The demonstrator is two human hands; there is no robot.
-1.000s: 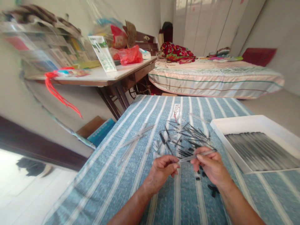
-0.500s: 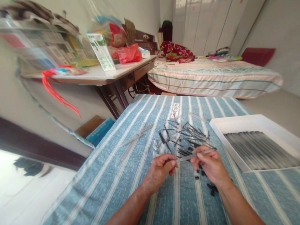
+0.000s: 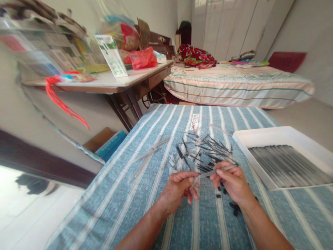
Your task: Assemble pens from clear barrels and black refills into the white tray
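Observation:
My right hand (image 3: 232, 182) grips a slim translucent pen (image 3: 208, 174), dark toward its right end, held slantwise above the cloth. At the pen's left end, my left hand (image 3: 175, 192) pinches with thumb and index finger, its other fingers loosely spread. Any small part within that pinch is hard to make out. Just beyond both hands lies a loose pile of thin black refills (image 3: 217, 149). Small clear pieces (image 3: 173, 161) are scattered left of the pile. Small black caps (image 3: 235, 209) lie beside and under my right wrist. Several clear pen barrels (image 3: 151, 152) rest farther left.
A white box (image 3: 260, 133) at the right holds a row of pens (image 3: 288, 166). Blue striped cloth (image 3: 117, 205) covers the table. A cluttered desk (image 3: 140, 78) stands at the back left, and a bed (image 3: 234, 83) lies behind the table.
My left hand has shifted slightly left and its lower fingers have loosened and spread. The pen stays in my right hand at nearly the same slant.

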